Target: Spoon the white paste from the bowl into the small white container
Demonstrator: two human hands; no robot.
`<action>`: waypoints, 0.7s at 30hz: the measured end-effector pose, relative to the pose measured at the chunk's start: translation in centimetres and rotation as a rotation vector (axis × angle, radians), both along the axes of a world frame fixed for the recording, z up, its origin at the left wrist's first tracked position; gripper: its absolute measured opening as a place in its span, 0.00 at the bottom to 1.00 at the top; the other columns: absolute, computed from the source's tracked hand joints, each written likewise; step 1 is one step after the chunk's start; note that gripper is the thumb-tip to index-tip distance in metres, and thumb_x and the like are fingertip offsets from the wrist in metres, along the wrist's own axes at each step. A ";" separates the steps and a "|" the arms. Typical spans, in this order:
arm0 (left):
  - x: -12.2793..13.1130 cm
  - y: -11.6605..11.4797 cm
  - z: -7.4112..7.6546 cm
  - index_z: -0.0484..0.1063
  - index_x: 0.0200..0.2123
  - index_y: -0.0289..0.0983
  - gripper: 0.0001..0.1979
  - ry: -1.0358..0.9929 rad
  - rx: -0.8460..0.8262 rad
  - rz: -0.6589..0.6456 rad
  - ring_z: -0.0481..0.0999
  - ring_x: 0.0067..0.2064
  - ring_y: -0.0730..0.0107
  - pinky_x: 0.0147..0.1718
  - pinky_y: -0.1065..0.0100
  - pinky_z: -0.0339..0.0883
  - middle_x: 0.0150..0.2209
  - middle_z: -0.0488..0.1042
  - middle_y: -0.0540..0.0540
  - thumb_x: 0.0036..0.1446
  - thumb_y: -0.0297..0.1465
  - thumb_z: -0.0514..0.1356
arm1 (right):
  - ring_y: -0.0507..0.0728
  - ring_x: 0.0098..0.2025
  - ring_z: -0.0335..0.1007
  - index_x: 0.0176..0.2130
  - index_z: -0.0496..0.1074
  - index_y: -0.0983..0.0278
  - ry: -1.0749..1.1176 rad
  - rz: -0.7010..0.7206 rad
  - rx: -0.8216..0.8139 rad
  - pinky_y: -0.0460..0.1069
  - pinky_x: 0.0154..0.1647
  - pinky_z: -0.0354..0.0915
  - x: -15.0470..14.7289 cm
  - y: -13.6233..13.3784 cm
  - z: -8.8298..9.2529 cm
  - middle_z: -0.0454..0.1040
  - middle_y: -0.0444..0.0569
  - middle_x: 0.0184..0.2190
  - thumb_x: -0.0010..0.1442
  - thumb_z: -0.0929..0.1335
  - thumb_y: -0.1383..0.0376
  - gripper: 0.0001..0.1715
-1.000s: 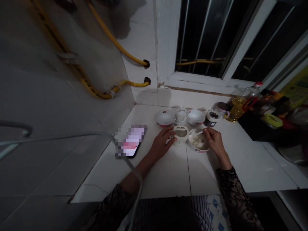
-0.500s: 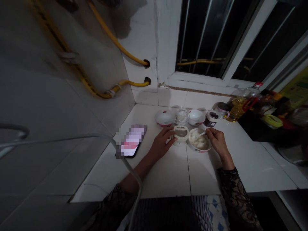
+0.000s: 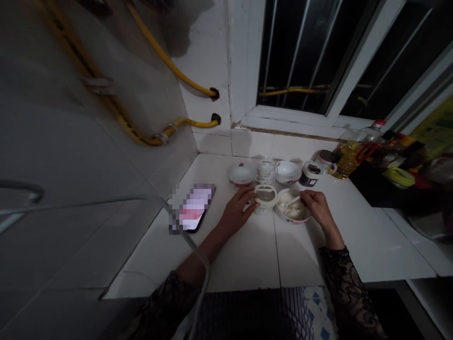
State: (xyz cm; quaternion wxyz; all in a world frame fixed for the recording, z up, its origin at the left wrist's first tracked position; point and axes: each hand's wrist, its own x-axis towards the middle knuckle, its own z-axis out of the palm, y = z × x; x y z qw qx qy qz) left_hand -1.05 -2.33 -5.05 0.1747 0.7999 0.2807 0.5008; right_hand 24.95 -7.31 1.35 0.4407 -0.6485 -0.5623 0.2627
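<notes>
My right hand [image 3: 316, 208] pinches a white spoon [image 3: 293, 202], whose bowl end dips into a patterned bowl [image 3: 293, 220] of white, lumpy or powdery food [image 3: 290, 211]. Just left of that bowl stands a small white round container [image 3: 266, 204] with a wide rim; its contents are hard to make out. My left hand [image 3: 238, 208] holds the container's left side, thumb near the front and fingers along the rim. Behind it are a clear lidded container [image 3: 266, 171], a covered-looking patterned bowl [image 3: 242, 174] and another white bowl [image 3: 289, 173].
A phone [image 3: 196, 208] with a lit screen lies on the white tiled counter [image 3: 240, 264]. A dark jar [image 3: 310, 174], a mug [image 3: 326, 163] and an oil bottle [image 3: 348, 160] stand at back right. A grey cable [image 3: 193, 245] hangs in front of my left forearm.
The spoon has shifted slightly left and lower in the bowl, with my right hand following. The white food looks more broken up. My left hand stays at the white container.
</notes>
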 end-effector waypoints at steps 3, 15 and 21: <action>0.0 0.0 0.0 0.71 0.44 0.40 0.08 0.000 0.002 0.004 0.75 0.50 0.62 0.39 0.65 0.78 0.50 0.71 0.40 0.63 0.34 0.57 | 0.48 0.18 0.50 0.16 0.66 0.64 0.060 -0.059 -0.008 0.46 0.19 0.48 0.4 0.1 0.1 0.60 0.41 0.13 0.48 0.66 0.49 0.23; 0.1 0.1 -0.3 0.71 0.45 0.39 0.08 -0.013 0.017 0.000 0.75 0.51 0.63 0.38 0.66 0.77 0.51 0.71 0.40 0.63 0.32 0.58 | 0.47 0.15 0.50 0.15 0.67 0.63 0.297 -0.280 -0.092 0.46 0.16 0.45 1.6 0.8 -0.1 0.61 0.41 0.10 0.39 0.68 0.54 0.15; 0.0 0.1 -0.1 0.71 0.44 0.38 0.08 -0.008 0.016 -0.008 0.75 0.51 0.63 0.39 0.66 0.77 0.50 0.71 0.39 0.63 0.32 0.58 | 0.47 0.16 0.49 0.18 0.67 0.63 0.322 -0.262 0.086 0.46 0.17 0.47 -0.4 1.0 0.1 0.60 0.40 0.12 0.45 0.68 0.48 0.22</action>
